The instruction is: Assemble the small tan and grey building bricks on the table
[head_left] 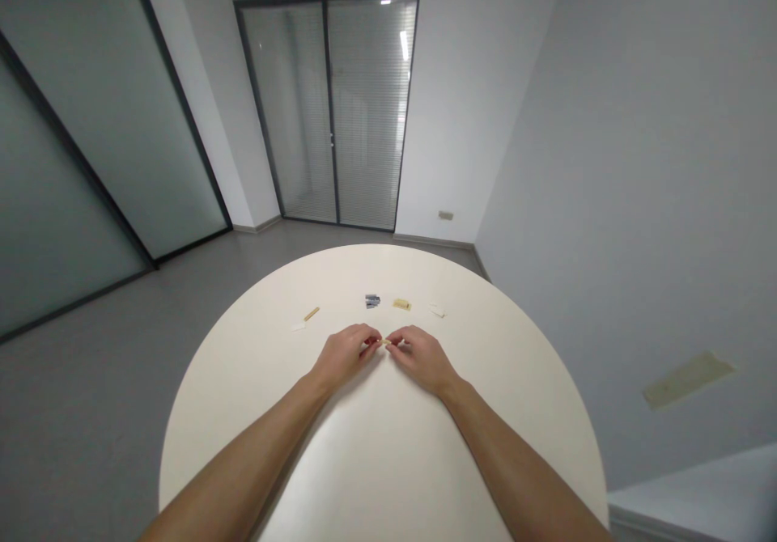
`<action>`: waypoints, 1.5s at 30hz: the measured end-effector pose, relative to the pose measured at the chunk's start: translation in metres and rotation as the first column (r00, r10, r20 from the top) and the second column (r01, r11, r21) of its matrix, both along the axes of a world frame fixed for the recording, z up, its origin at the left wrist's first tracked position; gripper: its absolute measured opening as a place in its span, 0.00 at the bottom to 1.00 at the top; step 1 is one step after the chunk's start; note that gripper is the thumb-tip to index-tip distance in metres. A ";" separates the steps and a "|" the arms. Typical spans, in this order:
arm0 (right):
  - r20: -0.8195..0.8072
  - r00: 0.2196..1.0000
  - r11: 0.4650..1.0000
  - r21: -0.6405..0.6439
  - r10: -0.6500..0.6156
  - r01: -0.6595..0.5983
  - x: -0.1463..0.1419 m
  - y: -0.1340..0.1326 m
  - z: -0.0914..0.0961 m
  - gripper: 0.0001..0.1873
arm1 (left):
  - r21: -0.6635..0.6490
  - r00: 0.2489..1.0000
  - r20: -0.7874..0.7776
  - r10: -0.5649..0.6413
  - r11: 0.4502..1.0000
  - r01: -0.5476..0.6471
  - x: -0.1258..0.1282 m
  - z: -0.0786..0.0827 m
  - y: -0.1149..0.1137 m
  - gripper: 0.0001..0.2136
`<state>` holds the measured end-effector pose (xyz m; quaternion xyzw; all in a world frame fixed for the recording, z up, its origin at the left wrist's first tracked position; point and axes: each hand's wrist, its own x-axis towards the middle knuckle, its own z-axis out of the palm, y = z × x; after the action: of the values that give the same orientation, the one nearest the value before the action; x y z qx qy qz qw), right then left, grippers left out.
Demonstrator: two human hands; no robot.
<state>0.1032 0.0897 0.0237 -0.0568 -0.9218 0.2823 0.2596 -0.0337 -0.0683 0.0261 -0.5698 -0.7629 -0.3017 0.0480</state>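
Both my hands meet over the middle of a round cream table (376, 461). My left hand (347, 353) and my right hand (418, 355) are closed in pinches on a small tan piece (384, 341) held between their fingertips. Just beyond the hands lie a small grey-blue block (372, 301), a tan flat piece (401, 305) and a white piece (437, 311). To the left lie a thin tan stick (312, 314) and a small white scrap (297, 327).
The table's far edge curves just beyond the small pieces. A grey floor (121, 380) spreads to the left. Glass partitions stand at the left and a glass door with blinds (340, 113) at the back. A white wall rises at the right.
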 end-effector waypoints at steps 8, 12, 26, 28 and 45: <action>0.009 1.000 0.999 -0.029 0.016 -0.015 0.000 -0.001 0.002 0.06 | -0.005 1.000 0.006 0.001 1.000 -0.001 0.000 0.000 0.000 0.06; 0.013 1.000 1.000 -0.026 0.016 -0.016 0.000 -0.002 0.002 0.06 | -0.009 1.000 0.008 -0.004 1.000 0.004 0.000 0.000 0.000 0.06; 0.015 1.000 0.999 -0.032 0.019 -0.018 0.000 -0.001 0.002 0.06 | -0.035 1.000 0.022 0.012 0.999 -0.011 -0.001 -0.002 0.000 0.06; 0.018 1.000 0.999 -0.035 0.019 -0.018 0.000 -0.001 0.002 0.06 | -0.039 1.000 0.021 0.010 0.999 -0.009 -0.001 -0.002 0.000 0.06; -0.019 0.999 0.999 0.000 0.035 -0.035 -0.001 0.001 0.000 0.07 | -0.018 1.000 0.017 -0.001 1.000 0.001 0.000 -0.001 -0.001 0.06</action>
<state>0.1023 0.0905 0.0239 -0.0382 -0.9201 0.2875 0.2632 -0.0337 -0.0694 0.0254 -0.5681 -0.7656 -0.2996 0.0364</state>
